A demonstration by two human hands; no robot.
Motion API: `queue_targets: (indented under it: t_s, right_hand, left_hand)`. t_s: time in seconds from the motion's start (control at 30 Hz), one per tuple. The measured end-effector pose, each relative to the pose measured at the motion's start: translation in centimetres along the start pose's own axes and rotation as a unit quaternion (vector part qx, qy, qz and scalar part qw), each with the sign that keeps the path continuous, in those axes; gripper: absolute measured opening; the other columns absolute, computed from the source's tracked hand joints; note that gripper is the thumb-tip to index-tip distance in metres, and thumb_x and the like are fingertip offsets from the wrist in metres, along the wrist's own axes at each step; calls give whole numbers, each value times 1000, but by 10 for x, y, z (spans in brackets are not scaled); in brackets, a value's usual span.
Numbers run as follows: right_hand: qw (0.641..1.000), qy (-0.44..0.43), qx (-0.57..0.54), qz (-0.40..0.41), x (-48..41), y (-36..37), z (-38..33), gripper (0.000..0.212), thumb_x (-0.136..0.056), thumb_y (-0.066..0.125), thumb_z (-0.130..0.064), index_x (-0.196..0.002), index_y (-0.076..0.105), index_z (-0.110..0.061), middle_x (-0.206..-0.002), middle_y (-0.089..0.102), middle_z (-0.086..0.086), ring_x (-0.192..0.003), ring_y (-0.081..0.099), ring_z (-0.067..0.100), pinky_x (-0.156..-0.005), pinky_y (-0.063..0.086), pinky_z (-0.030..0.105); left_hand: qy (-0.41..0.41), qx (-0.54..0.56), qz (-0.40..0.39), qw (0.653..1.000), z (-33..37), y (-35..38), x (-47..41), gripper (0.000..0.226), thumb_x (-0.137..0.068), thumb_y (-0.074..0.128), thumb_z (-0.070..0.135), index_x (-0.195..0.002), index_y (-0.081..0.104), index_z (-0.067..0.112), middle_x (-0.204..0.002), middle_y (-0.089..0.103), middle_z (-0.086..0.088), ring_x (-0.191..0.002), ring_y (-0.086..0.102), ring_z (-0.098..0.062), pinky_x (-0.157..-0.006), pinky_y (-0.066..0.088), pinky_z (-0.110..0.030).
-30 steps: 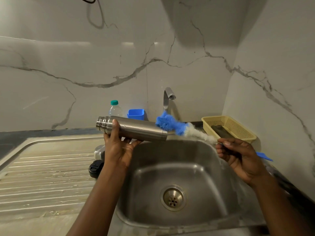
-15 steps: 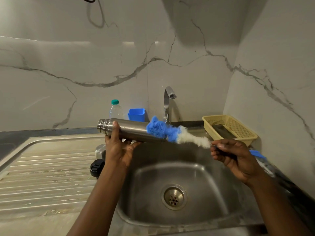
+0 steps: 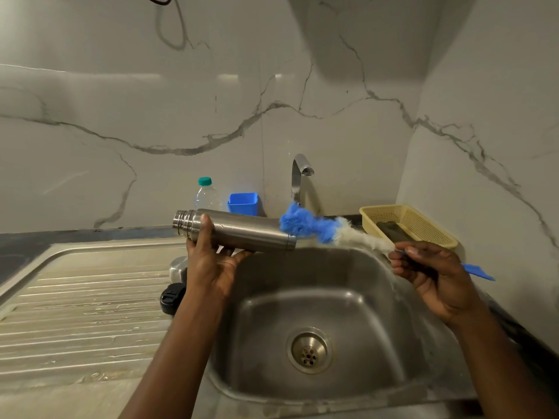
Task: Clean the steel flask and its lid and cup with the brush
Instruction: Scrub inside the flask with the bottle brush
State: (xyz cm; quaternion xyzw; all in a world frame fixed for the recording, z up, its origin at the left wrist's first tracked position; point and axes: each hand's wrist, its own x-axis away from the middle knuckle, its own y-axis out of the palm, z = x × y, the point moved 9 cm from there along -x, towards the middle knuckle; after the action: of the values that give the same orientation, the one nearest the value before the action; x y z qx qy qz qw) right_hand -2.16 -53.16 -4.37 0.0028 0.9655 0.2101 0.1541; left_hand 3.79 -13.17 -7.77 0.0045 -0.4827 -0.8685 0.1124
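My left hand [image 3: 211,264] grips the steel flask [image 3: 242,229] from below and holds it level above the sink's left rim, with its threaded neck pointing left. My right hand [image 3: 429,267] holds the blue handle of the bottle brush [image 3: 320,226]. The brush's blue and white bristles lie against the flask's right end. The black lid [image 3: 171,297] and the steel cup [image 3: 178,267] rest on the draining board, partly hidden behind my left wrist.
The steel sink basin [image 3: 378,313] with its drain [image 3: 309,349] lies below my hands. A tap [image 3: 298,176] stands behind. A clear bottle [image 3: 207,195] and blue tub [image 3: 243,203] sit at the wall, a yellow basket [image 3: 414,222] at right. The ribbed draining board [image 3: 75,313] spreads left.
The brush slid left along the flask's side half a second ago and has now drawn back right to the flask's end. My left hand holds the flask almost still.
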Motion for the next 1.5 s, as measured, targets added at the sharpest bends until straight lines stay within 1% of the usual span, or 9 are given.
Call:
queue_targets:
  t_s: [0.1,0.2,0.3,0.43,0.97,1.17,1.3,1.43,1.5]
  right_hand:
    - [1000,15,5,-18,1,6,3,18,-74,82,-20,-88,84,-8,-81,78,15,-70,76,20,-65,63,26]
    - [997,32,45,-54,2,22,15,50,-55,98,-36,-93,83,-6,-84,78,17,-73,77,21,-67,64,27]
    - [999,23,20,-33,3,19,5,16,-77,76,-17,-87,84,-7,-80,77,16,-68,76,20,-64,63,26]
    - [1000,28,11,0,5,5,2,47,-100,43,6,-82,84,-7,-76,77,14,-64,75,19,-60,62,24]
    - [997,59,0,-42,4,39,24,30,-84,53,-3,-83,83,-4,-75,75,16,-62,74,19,-59,62,24]
    - [999,47,-14,-10,5,17,13,45,-98,43,6,-82,83,-5,-73,75,16,-61,73,19,-58,61,24]
    - [997,63,-13,-35,4,38,26,17,-81,68,-10,-86,83,-4,-79,76,18,-67,75,21,-62,62,25]
    - [994,85,5,-62,5,51,35,60,-49,102,-36,-94,82,-2,-85,76,21,-73,76,23,-66,63,28]
    - [996,72,7,-53,4,42,28,52,-52,100,-33,-91,83,-3,-82,76,19,-70,75,22,-64,63,27]
  left_hand:
    - [-2,-2,-13,1000,1,3,0,68,-95,75,36,-155,43,31,-147,59,-18,-127,63,-43,-74,61,-67]
    - [6,-27,-19,999,-3,9,5,62,-97,71,35,-153,46,30,-144,62,-15,-127,64,-41,-75,61,-67]
    - [0,-18,-11,1000,-4,4,3,70,-92,75,37,-154,46,22,-144,62,-16,-128,64,-40,-72,62,-64]
    - [-13,17,-16,1000,-1,7,4,64,-97,70,40,-152,48,16,-141,64,-16,-126,65,-39,-90,56,-71]
    - [-1,-22,-34,999,-11,12,12,66,-97,72,38,-153,46,15,-145,61,-20,-127,66,-41,-83,62,-57]
    - [1,-3,-18,1000,-5,5,7,65,-98,71,36,-154,45,16,-146,60,-21,-128,65,-41,-88,60,-62]
    - [-9,-23,-28,999,-15,17,18,62,-98,70,40,-152,47,19,-146,59,-20,-126,66,-41,-83,62,-60]
    - [1,-63,-11,998,-17,23,26,56,-102,66,36,-151,45,21,-140,58,-17,-124,64,-40,-85,60,-69]
    - [7,-68,-8,998,-14,23,28,56,-100,67,36,-151,45,22,-141,58,-16,-124,64,-39,-79,62,-64]
